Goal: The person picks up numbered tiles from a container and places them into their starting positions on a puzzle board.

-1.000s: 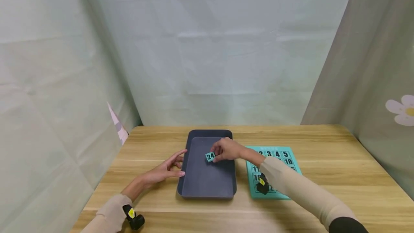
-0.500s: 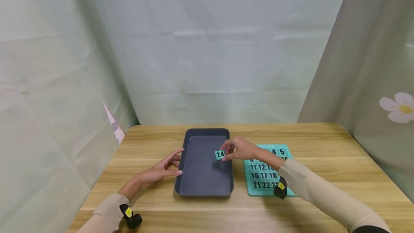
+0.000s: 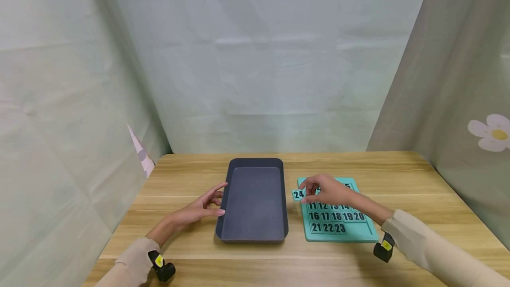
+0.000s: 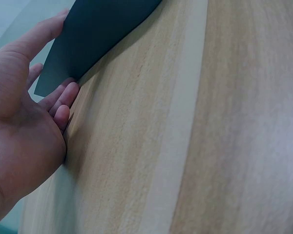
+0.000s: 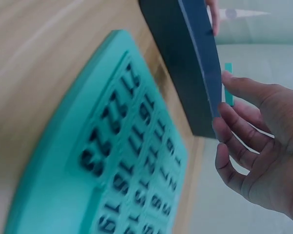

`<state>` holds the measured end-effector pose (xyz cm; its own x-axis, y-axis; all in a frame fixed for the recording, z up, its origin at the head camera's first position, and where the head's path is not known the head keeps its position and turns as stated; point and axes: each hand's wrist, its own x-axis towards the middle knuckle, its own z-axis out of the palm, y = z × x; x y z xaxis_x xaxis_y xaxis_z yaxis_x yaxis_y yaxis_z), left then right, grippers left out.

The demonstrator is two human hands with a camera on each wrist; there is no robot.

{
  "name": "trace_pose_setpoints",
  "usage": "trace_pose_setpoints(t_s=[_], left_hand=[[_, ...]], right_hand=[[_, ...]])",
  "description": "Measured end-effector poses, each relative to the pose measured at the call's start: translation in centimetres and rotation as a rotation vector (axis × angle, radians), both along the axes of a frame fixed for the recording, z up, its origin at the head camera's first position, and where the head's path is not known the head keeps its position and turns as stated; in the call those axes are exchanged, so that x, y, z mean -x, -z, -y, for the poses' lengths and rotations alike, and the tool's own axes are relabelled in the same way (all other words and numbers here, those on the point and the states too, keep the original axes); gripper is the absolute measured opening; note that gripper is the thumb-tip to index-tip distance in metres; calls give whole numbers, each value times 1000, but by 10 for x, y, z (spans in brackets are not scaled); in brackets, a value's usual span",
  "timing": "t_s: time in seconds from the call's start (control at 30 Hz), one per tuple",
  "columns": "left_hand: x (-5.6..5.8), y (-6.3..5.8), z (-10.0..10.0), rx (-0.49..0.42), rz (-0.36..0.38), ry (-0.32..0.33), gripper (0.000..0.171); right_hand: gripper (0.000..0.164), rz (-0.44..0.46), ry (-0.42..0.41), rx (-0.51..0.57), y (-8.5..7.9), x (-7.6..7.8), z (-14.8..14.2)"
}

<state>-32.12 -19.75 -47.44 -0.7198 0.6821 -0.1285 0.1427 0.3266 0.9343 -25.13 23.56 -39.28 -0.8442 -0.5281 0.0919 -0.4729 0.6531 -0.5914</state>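
Note:
My right hand pinches a small turquoise tile marked 24 between thumb and fingers. In the right wrist view that tile shows edge-on at the fingertips of the right hand. Below the hand lies a turquoise number board filled with numbered tiles; 21, 22 and 23 are in its front row, and bare recess follows to their right. The upper rows are partly hidden by the hand. My left hand touches the dark tray at its left rim, thumb and index finger spread apart.
The wooden table carries the tray and, to its right, the board. No tiles show inside the tray. A pale curtain hangs behind the table and along both sides. A black camera sits on the right wrist.
The right hand has carried tile 24 rightward from over the tray to the board's left edge. The left hand stays at the tray's rim.

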Motion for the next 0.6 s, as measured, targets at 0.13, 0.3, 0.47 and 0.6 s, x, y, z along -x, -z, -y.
trace_pose_setpoints(t_s=[0.13, 0.3, 0.47, 0.6], left_hand=[[-1, -1, 0, 5, 4, -4, 81], [0, -2, 2, 11, 12, -9, 81], [1, -2, 5, 22, 18, -14, 82], [2, -2, 6, 30, 19, -22, 81]], right_hand=[[32, -21, 13, 7, 7, -11, -23], [30, -60, -1, 40, 13, -25, -50], [32, -72, 20, 25, 16, -35, -73], [32, -84, 32, 25, 20, -45, -87]])
